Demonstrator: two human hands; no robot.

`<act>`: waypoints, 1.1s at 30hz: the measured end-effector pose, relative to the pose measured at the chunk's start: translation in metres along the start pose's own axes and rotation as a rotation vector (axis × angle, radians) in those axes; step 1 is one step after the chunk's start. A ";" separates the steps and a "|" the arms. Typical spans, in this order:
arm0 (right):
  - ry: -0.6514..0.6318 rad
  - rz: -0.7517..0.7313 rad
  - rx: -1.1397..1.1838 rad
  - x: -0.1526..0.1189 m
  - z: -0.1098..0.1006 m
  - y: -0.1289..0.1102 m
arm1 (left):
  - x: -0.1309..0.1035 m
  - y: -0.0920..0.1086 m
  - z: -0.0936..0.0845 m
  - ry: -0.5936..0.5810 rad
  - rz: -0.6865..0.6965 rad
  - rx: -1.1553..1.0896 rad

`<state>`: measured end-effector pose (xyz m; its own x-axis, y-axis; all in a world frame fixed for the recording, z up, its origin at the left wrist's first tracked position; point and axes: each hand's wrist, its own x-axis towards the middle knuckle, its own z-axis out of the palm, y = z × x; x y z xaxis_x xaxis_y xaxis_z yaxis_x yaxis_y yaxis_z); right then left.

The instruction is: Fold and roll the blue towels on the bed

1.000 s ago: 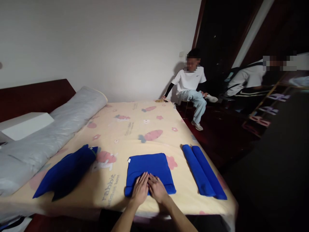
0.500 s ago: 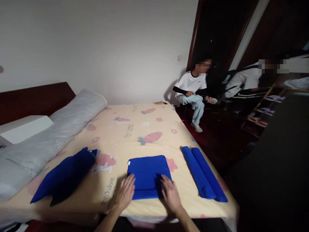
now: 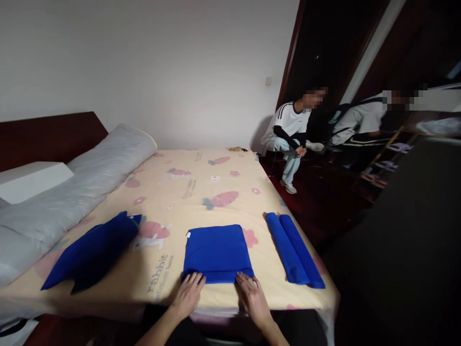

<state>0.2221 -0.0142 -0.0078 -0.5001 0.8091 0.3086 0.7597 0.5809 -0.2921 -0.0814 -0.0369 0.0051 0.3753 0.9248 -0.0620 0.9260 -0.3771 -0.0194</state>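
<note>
I see soft, matt blue cloth (image 3: 217, 250) under my fingers, fuzzy-looking blue cloth rolls (image 3: 296, 251) right of them, crumpled blue cloth (image 3: 94, 252) left of them, smooth printed bed cloth (image 3: 201, 211) around them, slightly shiny gray bedding (image 3: 77, 185) beyond them, far left.

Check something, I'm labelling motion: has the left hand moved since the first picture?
Yes: the left hand has moved left, closer to the "rabbit" print on the sheet.
</note>
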 end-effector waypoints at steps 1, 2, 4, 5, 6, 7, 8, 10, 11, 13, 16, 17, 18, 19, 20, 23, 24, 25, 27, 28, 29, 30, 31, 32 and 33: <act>0.016 0.031 -0.013 -0.001 0.000 0.003 | 0.000 -0.001 0.000 0.005 -0.033 -0.001; 0.034 0.059 -0.023 -0.002 0.000 0.006 | 0.001 -0.001 0.000 0.005 -0.061 -0.001; 0.065 0.080 -0.024 -0.001 0.001 0.009 | 0.003 -0.001 0.001 -0.009 -0.106 0.005; 0.078 0.080 -0.014 0.001 0.002 0.010 | 0.004 -0.001 0.002 -0.015 -0.126 0.011; 0.088 0.083 0.000 0.003 0.001 0.010 | 0.006 -0.001 0.002 -0.018 -0.147 0.019; 0.094 0.090 0.016 0.007 0.001 0.009 | 0.007 -0.002 0.001 -0.017 -0.165 0.027; 0.095 0.106 0.032 0.011 -0.001 0.008 | 0.009 -0.003 0.000 -0.017 -0.179 0.032; 0.077 0.156 0.054 0.022 -0.007 0.004 | 0.012 -0.005 -0.004 -0.025 -0.201 0.032; 0.056 0.181 0.059 0.029 -0.012 0.002 | 0.014 -0.006 -0.007 -0.036 -0.217 0.027; -0.011 0.224 0.056 0.042 -0.022 0.000 | 0.018 -0.008 -0.016 -0.077 -0.256 0.005; -0.138 0.259 0.030 0.059 -0.035 -0.001 | 0.023 -0.007 -0.037 -0.147 -0.313 -0.049; -0.167 0.264 0.021 0.063 -0.038 0.000 | 0.024 -0.007 -0.044 -0.163 -0.322 -0.076; -0.188 0.267 0.014 0.067 -0.039 0.000 | 0.024 -0.006 -0.052 -0.176 -0.328 -0.106; -0.203 0.267 0.011 0.069 -0.040 0.001 | 0.024 -0.006 -0.060 -0.186 -0.333 -0.136; -0.217 0.268 0.008 0.071 -0.039 0.001 | 0.024 -0.006 -0.066 -0.196 -0.335 -0.163; -0.278 0.282 0.000 0.074 -0.035 0.002 | 0.023 -0.008 -0.079 -0.238 -0.346 -0.210; -0.296 0.289 -0.003 0.074 -0.033 0.002 | 0.022 -0.009 -0.080 -0.253 -0.356 -0.215; -0.310 0.294 -0.006 0.074 -0.032 0.002 | 0.021 -0.010 -0.081 -0.265 -0.367 -0.219; -0.321 0.297 -0.013 0.073 -0.032 0.001 | 0.021 -0.011 -0.079 -0.274 -0.384 -0.217; -0.315 0.297 -0.018 0.072 -0.033 0.000 | 0.021 -0.010 -0.077 -0.271 -0.389 -0.212; -0.303 0.300 -0.025 0.071 -0.033 -0.003 | 0.022 -0.009 -0.075 -0.264 -0.392 -0.205; -0.288 0.307 -0.033 0.070 -0.034 -0.006 | 0.023 -0.006 -0.072 -0.255 -0.392 -0.198; -0.269 0.314 -0.040 0.069 -0.033 -0.011 | 0.025 -0.002 -0.069 -0.244 -0.389 -0.193; -0.246 0.313 -0.038 0.068 -0.031 -0.018 | 0.027 0.003 -0.066 -0.231 -0.379 -0.190; -0.227 0.291 -0.020 0.067 -0.028 -0.026 | 0.030 0.011 -0.062 -0.217 -0.363 -0.190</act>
<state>0.1803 0.0227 0.0459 -0.3401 0.9404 0.0059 0.8904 0.3240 -0.3197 -0.0576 -0.0101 0.0649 0.0269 0.9557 -0.2930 0.9946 0.0039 0.1038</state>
